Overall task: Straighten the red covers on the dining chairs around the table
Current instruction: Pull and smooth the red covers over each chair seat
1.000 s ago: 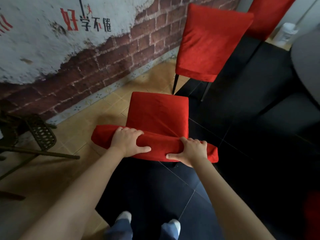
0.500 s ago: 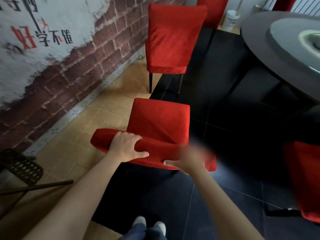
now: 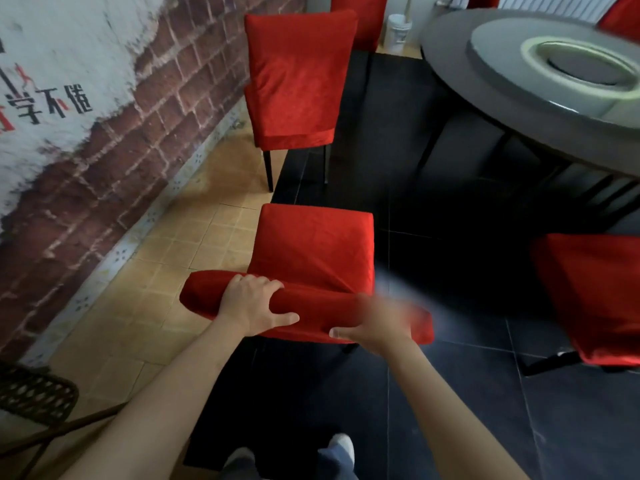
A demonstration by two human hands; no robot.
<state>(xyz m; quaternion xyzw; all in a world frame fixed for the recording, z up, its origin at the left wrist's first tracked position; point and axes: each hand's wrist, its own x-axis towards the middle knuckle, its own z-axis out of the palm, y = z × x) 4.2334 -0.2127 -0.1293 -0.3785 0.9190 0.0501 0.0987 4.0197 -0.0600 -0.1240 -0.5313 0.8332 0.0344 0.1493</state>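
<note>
Both hands grip the top of the nearest chair's backrest, over its red cover (image 3: pixel 313 258). Left hand (image 3: pixel 251 304) lies curled over the padded top edge, fingers wrapped forward, thumb stretched along the near side. Right hand (image 3: pixel 375 323) sits just beside it on the same edge, blurred; its thumb points toward the left hand, but how tightly its fingers close I cannot tell. Beyond the grip stands a second covered chair (image 3: pixel 298 81) by the brick wall (image 3: pixel 145 140). Right of the grip sits another covered chair (image 3: pixel 595 292), and farther off the round worktop (image 3: pixel 491 95).
</note>
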